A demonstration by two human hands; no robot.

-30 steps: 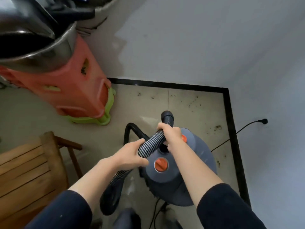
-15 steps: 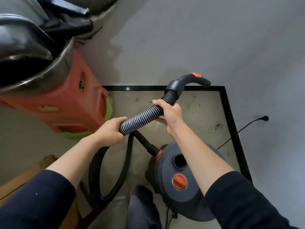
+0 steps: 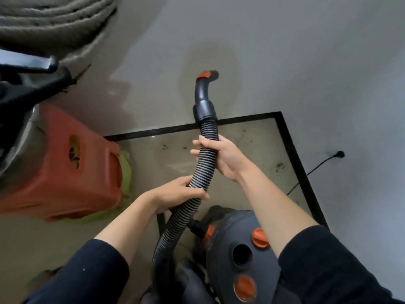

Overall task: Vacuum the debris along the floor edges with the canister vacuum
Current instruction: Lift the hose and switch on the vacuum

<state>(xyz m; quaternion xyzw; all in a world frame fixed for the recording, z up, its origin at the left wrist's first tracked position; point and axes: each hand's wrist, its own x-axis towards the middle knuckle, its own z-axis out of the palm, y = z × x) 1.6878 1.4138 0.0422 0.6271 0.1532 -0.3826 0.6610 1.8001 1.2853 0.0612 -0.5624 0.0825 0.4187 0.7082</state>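
Floor (image 3: 153, 165) corner: debris (image 3: 279, 166) along far and right edges. Left hand (image 3: 177, 194) and right hand (image 3: 226, 157) both wrapped round hose (image 3: 205, 163), nozzle end (image 3: 202, 95) raised; canister vacuum (image 3: 236, 249) near-right. Looks like setup; next, lower nozzle end to edge.

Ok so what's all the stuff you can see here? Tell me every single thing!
hose: one, black and ribbed, centre, held in both hands
nozzle: one, black with an orange tip, top end of the hose, in front of the wall
canister vacuum: one, dark grey with orange knobs, on the floor, bottom right
red stool: one, left
green stool: one, under the red stool
cord: one, black, right, against the wall
debris: many dark specks, on the floor by the black border
rolled fabric: grey, top left
left hand: grips the hose lower down
right hand: grips the hose higher up
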